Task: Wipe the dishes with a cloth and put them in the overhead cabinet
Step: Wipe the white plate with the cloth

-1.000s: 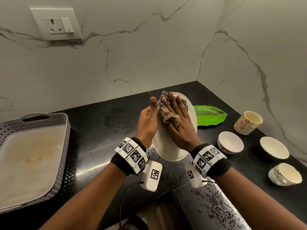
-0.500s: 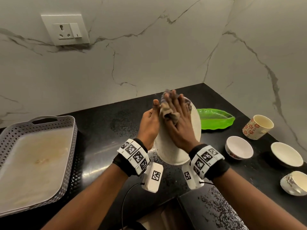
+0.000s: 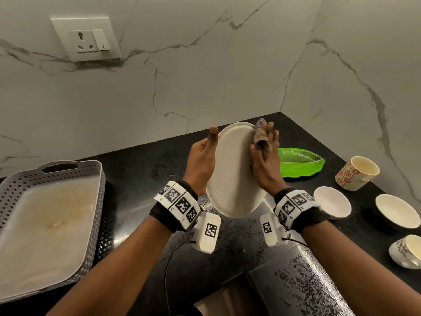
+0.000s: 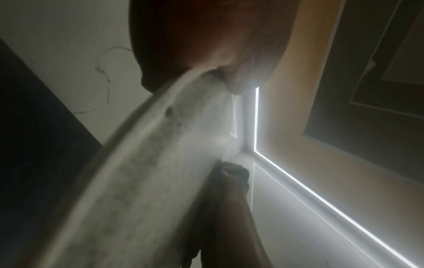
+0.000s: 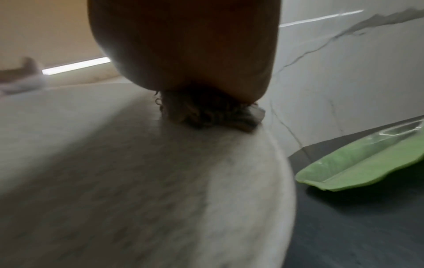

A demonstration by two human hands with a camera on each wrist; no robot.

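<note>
A speckled white plate [image 3: 232, 172] is held upright above the black counter [image 3: 136, 169]. My left hand [image 3: 202, 160] grips its left rim, thumb on the near face and fingers hidden behind. My right hand [image 3: 265, 156] holds a brownish cloth [image 3: 260, 135] against the plate's upper right rim, thumb in front and fingers spread behind. In the left wrist view the plate [image 4: 149, 181] runs diagonally under the palm, with the cloth [image 4: 229, 168] at its far edge. The right wrist view shows the cloth [image 5: 206, 112] squeezed between palm and plate [image 5: 160, 181].
A grey perforated tray [image 3: 13, 192] sits at the left. To the right lie a green leaf-shaped dish [image 3: 298, 163], a floral cup [image 3: 356, 173], two white bowls [image 3: 332, 205] [image 3: 397, 210] and another cup [image 3: 407, 252]. Marble walls meet in the corner behind.
The plate has turned so its face is uncovered toward me. My right hand slid the cloth from the plate's face to its upper right rim. The left hand kept its grip.
</note>
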